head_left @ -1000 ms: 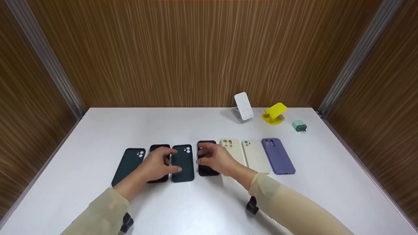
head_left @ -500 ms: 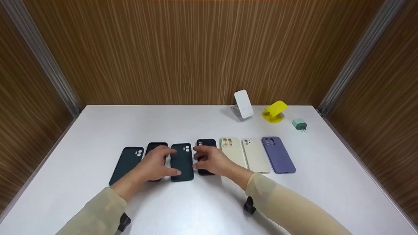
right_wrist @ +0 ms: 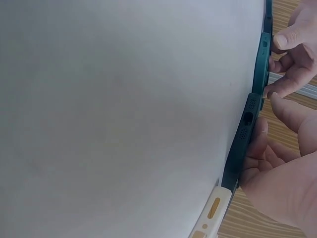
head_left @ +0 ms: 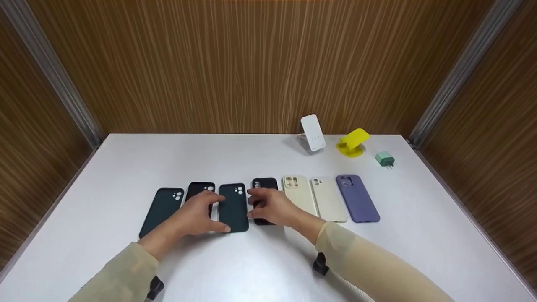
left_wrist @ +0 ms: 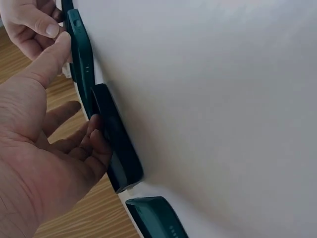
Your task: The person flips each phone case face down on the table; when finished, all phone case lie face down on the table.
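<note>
Dark green phone cases (head_left: 161, 209) (head_left: 235, 212): 2. Black phone cases (head_left: 198, 188) (head_left: 266, 182): 2. Pale phone cases (head_left: 300, 197) (head_left: 328, 201): 2, 1 cream + 1 whiter. Purple phone case (head_left: 358, 201): 1. Phone cases total: 7. Phone stands (head_left: 313, 133) (head_left: 355, 140): 2, 1 white + 1 yellow. Green charger plug (head_left: 384, 158): 1, prongs (head_left: 389, 167) on it 2. Hands (head_left: 197, 216) (head_left: 272, 205): 2, 1 left + 1 right. Sleeves (head_left: 121, 272) (head_left: 373, 260): 2, 1 per arm. Black wrist pieces (head_left: 155, 287) (head_left: 321, 265): 2, 1 per wrist. Worktop (head_left: 235, 268): 1. Wood-grain panels (head_left: 251, 63) (head_left: 33, 109) (head_left: 486, 113): 3, 1 back + 1 left + 1 right. Metal corner posts (head_left: 58, 75) (head_left: 458, 75): 2. Cases + stands + plug: 10.
</note>
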Motion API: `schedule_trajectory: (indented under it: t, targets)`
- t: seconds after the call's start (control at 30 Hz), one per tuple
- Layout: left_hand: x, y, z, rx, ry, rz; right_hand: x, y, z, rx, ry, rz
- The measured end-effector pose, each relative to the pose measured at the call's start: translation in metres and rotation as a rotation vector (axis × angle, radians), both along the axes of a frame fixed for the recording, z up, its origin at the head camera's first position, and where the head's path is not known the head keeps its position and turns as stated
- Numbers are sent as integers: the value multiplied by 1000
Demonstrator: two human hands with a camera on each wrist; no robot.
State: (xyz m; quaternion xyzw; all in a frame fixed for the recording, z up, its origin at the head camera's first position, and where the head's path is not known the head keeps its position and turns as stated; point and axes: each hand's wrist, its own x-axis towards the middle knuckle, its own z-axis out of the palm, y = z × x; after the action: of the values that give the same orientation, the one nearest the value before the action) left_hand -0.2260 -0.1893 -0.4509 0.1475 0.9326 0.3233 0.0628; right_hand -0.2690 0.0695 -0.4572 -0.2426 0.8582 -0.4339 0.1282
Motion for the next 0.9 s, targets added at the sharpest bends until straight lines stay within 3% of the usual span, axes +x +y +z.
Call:
schedule_trajectory:
  t: [0.27, 0.47, 0.9]
  targets:
    - [0, 2, -6, 8, 26, -30, 2, -1, 2, 44, -15, 0]
    - [-2, 1, -6, 15, 2, -26, 1, -2, 3, 60, -10, -3]
    - [-2, 0, -10, 48, -31, -4, 1, -3, 8, -3, -58, 11]
